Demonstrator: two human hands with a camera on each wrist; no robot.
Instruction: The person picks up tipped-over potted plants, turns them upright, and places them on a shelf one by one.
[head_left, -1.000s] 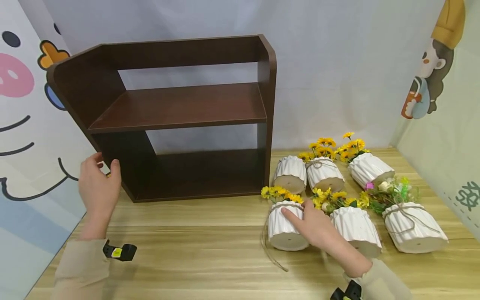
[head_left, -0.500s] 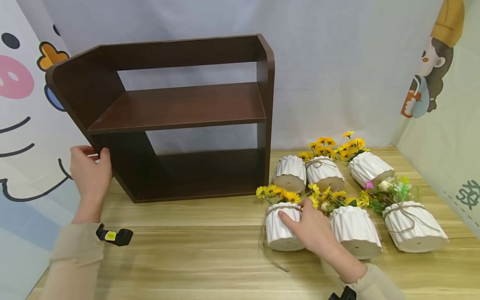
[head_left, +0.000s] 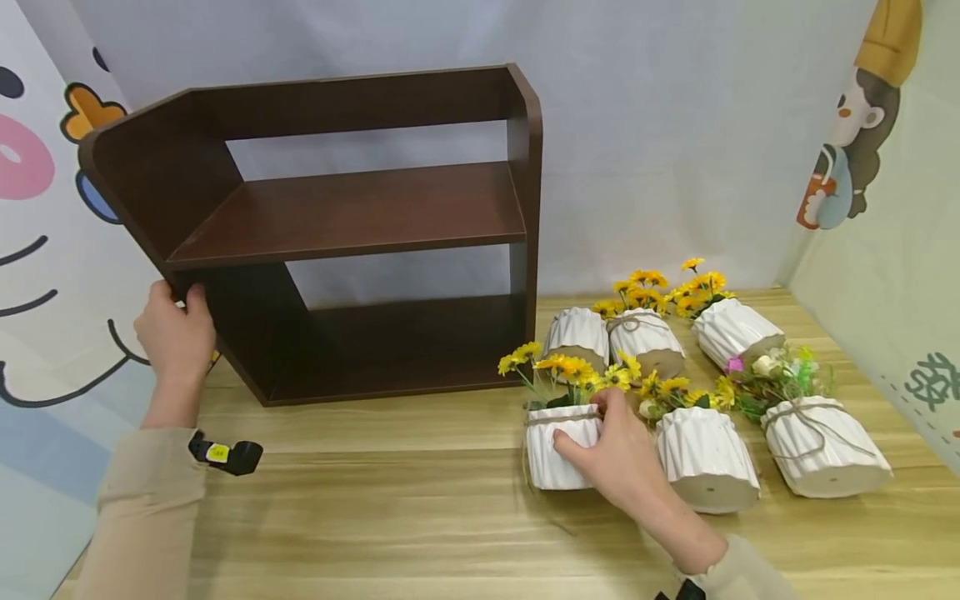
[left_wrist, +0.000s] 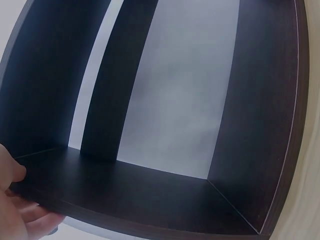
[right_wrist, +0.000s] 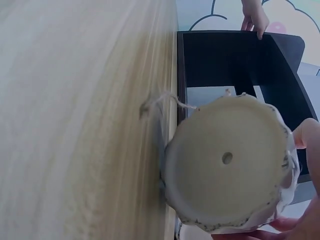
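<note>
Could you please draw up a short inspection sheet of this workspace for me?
Surface: table with pale wood grain; the shelf unit and the pots are on it.
Job's things: dark two-tier shelf unit, no pots on its boards; white flower pot with yellow flowers in the right hand; five other white pots lying with their bases showing.
Clutter: nothing seen.
Hands: left hand grips the shelf unit's left side panel; right hand grips the flower pot.
Cables: nothing seen; only twine tied around some pots.
Surroundings: plain pale backdrop behind, cartoon-printed left wall and right wall.
</note>
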